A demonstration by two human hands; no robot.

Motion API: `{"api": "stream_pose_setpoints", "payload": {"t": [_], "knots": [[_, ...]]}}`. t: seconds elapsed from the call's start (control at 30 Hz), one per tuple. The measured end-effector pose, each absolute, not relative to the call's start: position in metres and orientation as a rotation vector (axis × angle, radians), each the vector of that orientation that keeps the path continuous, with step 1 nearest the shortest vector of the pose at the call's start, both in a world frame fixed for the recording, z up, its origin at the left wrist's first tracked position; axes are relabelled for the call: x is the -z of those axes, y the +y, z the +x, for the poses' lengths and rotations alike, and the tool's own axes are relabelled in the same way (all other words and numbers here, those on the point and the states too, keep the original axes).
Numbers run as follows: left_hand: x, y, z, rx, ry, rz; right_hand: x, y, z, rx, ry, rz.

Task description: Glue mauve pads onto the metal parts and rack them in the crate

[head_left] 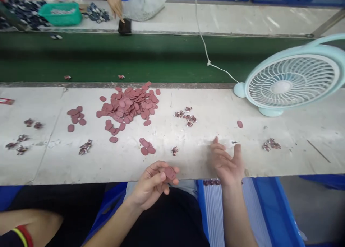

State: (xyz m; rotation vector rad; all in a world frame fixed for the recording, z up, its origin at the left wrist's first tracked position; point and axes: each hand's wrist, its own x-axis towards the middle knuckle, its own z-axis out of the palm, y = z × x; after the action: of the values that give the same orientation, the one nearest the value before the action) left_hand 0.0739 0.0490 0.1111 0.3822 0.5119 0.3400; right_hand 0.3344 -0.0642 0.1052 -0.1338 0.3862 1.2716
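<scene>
Near the table's front edge, my left hand is closed on a flat reddish oval piece, pinched between thumb and fingers. To its right, my right hand lies palm up over the table, its fingers apart and nothing visible in it. A small dark sliver sits just beyond its fingertips. Beyond my left hand are a small group of the same oval pieces and a small shiny brown-and-silver bit. Farther back spreads a large pile of ovals.
A light-blue fan stands at the right, its white cord running upward. Small shiny clusters dot the table. Across a green belt, another person's hand touches a dark block near a green basket.
</scene>
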Motion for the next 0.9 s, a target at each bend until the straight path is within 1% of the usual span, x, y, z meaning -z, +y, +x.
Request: {"api": "stream_pose_setpoints", "payload": {"t": [0.03, 0.1, 0.27, 0.37, 0.47, 0.6, 0.7, 0.9], "knots": [[-0.112, 0.049, 0.073, -0.341, 0.504, 0.379, -0.106, -0.058, 0.337, -1.275, 0.397, -0.060], [-0.113, 0.051, 0.072, -0.363, 0.506, 0.370, -0.112, -0.053, 0.333, -1.247, 0.338, -0.149], [-0.114, 0.055, 0.075, -0.363, 0.554, 0.391, -0.148, -0.056, 0.282, -1.127, -0.116, -0.885], [-0.116, 0.054, 0.081, -0.347, 0.599, 0.371, -0.162, -0.053, 0.249, -1.064, -0.301, -1.106], [-0.119, 0.053, 0.084, -0.348, 0.620, 0.347, -0.165, -0.048, 0.228, -0.901, -0.424, -1.268], [-0.123, 0.053, 0.082, -0.334, 0.553, 0.326, -0.163, -0.042, 0.212, -0.654, -0.522, -1.400], [-0.123, 0.052, 0.080, -0.325, 0.530, 0.320, -0.160, -0.037, 0.203, -0.511, -0.546, -1.398], [-0.121, 0.044, 0.081, -0.358, 0.555, 0.321, -0.156, -0.032, 0.196, -0.358, -0.647, -1.382]]}}
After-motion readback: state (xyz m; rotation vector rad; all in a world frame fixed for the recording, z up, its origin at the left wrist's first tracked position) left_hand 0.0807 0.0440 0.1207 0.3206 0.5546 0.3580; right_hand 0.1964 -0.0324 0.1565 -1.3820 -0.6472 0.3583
